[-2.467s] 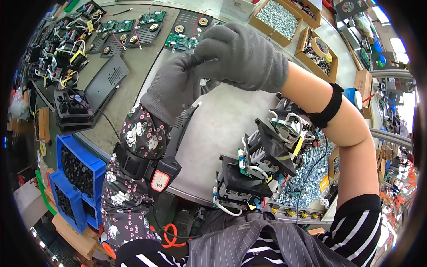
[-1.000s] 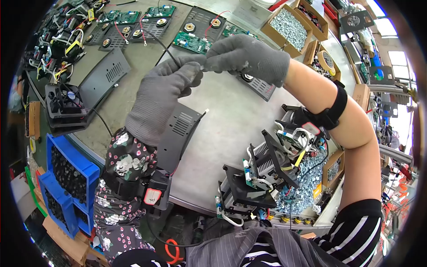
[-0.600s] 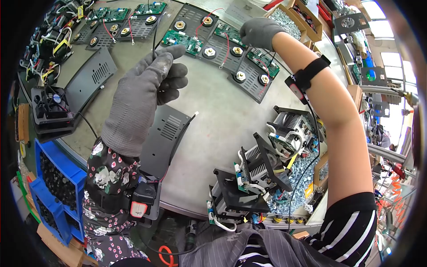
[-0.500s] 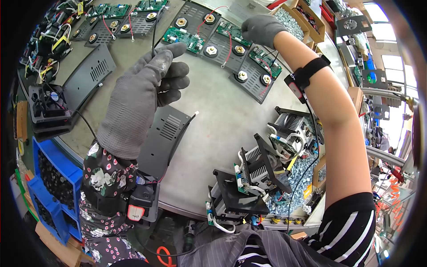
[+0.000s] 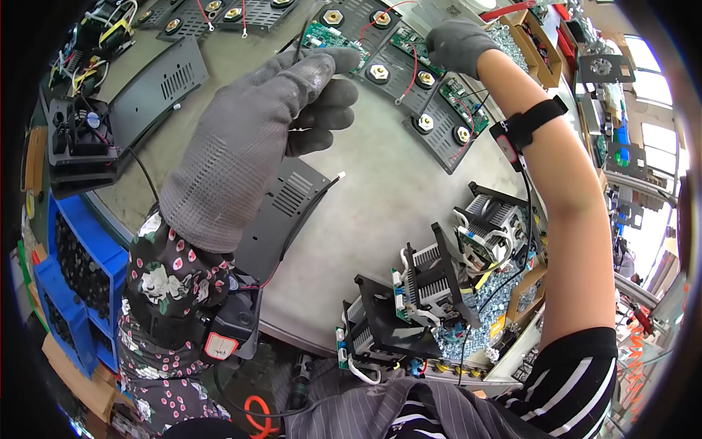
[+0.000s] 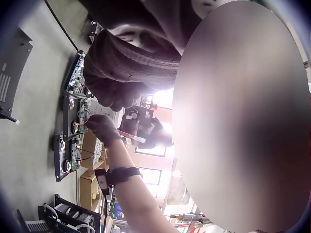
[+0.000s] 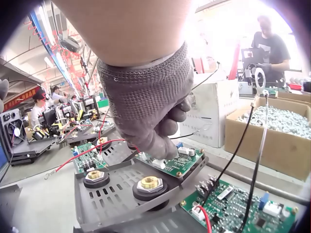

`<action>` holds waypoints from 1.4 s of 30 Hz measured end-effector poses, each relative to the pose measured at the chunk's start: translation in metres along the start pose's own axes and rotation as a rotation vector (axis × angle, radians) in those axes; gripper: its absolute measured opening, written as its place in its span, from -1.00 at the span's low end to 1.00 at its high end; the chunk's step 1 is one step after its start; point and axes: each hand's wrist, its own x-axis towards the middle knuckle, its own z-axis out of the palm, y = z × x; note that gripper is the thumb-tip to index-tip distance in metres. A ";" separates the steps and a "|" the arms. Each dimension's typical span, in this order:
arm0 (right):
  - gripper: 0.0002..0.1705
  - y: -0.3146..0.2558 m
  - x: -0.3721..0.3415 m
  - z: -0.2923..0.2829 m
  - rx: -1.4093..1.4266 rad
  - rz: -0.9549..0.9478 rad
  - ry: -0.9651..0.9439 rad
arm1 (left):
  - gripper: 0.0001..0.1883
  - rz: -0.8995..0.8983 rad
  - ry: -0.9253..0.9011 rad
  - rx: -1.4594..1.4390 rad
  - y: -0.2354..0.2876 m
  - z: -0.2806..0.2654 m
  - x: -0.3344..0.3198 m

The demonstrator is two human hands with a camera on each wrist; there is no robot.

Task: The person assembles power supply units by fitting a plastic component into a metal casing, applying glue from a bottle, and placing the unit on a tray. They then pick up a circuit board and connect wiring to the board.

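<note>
My gloved left hand (image 5: 241,132) is raised above the near side of the bench, its thumb and index finger pinching a thin black wire (image 5: 301,36); its other fingers are loosely bent. Farther off, my gloved right hand (image 5: 459,45) is over the middle green circuit board (image 7: 182,162). Its thumb and index finger pinch down at the board beside a white connector, with a black wire (image 7: 187,136) coming out by the curled fingers; the fingertips partly hide the hold. The board sits on a slotted black plate (image 7: 109,194) with brass nuts, and a red wire (image 7: 92,148) passes beneath the hand.
Nearer the body lie a bent black panel (image 5: 289,197) and several heatsink units (image 5: 431,271). Another green board (image 7: 243,208) with black wires is at the right. Boxes of screws (image 7: 272,141) are beyond; blue bins (image 5: 80,271) of black parts stand left.
Both hands were together over the bench. The right hand has separated and moved away to the circuit board, while the left stays up with the black wire. The head view has shifted slightly.
</note>
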 end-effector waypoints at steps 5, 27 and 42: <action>-0.81 -0.006 0.013 0.001 -0.207 -0.112 0.025 | -0.61 -0.005 0.018 -0.010 0.000 0.000 0.000; -0.71 0.020 0.026 0.007 0.217 0.002 -0.180 | -0.59 0.050 -0.033 -0.034 -0.006 -0.009 0.007; -0.72 0.024 0.038 0.013 0.136 -0.094 -0.229 | -0.59 0.057 -0.017 -0.002 -0.006 -0.010 0.008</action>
